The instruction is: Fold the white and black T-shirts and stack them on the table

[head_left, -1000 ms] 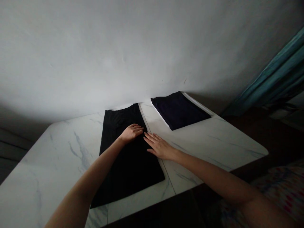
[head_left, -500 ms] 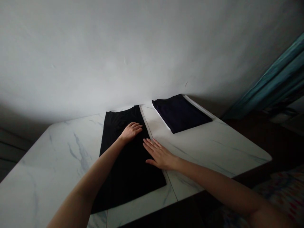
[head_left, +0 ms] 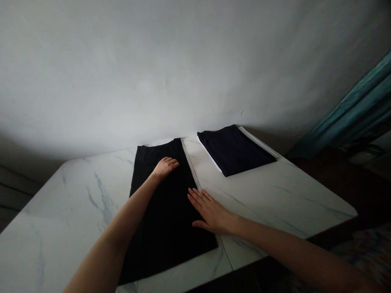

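Note:
A long black garment (head_left: 165, 219) lies flat on a white marble-patterned table (head_left: 76, 203), running from the wall toward me. My left hand (head_left: 165, 167) rests palm down on its far part, fingers together and stretched out. My right hand (head_left: 210, 211) lies flat on the garment's right edge nearer to me, fingers spread. Neither hand holds anything.
A folded dark navy cloth (head_left: 235, 149) lies at the table's far right, against the white wall (head_left: 183, 61). A teal curtain (head_left: 360, 114) hangs at the right. A patterned fabric (head_left: 375, 252) shows at the lower right, below the table's edge.
My right hand has slid along the garment's right edge toward me. My left hand has moved slightly farther up the garment. The view has shifted a little.

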The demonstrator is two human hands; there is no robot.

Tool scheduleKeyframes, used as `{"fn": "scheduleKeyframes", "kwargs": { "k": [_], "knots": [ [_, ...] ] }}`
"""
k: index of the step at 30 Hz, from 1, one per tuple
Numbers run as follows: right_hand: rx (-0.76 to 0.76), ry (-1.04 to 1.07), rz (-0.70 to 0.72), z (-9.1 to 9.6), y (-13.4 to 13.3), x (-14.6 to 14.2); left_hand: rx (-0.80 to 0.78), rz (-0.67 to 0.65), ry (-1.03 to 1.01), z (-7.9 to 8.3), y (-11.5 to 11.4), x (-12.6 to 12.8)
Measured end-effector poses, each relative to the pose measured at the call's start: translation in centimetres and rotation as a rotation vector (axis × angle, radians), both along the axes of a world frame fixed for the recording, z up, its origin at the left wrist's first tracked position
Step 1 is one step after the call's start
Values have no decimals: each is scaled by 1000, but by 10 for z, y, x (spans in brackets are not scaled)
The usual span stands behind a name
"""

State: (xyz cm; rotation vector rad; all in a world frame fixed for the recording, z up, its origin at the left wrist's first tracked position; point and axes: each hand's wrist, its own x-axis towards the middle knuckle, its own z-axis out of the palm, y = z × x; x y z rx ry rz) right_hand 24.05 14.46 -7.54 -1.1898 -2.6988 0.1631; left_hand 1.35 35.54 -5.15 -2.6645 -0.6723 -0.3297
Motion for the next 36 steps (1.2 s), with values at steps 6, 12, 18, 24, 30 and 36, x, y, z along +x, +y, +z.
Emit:
{"fn": "scheduleKeyframes", "kwargs": {
  "k": [6, 12, 18, 24, 30, 36],
  "knots": [
    [49, 53, -37, 0, -9, -1, -43, 101, -160, -3, -2, -8],
    [36, 197, -147, 24, -46, -18, -119, 176, -144, -1, 2, -6],
    [20, 172, -228, 26, -81, -30, -76, -38, -12, 10, -11, 5],
    [-33, 235, -270, 25, -80, -24, -51, -315, 136, 17, -38, 20],
    [-163, 384, -267, 33, -76, -12, -69, -242, 128, 17, -44, 21],
    [-117, 649, -358, 27, -73, 1, -101, -180, 97, 25, -46, 24]
  ]
}}
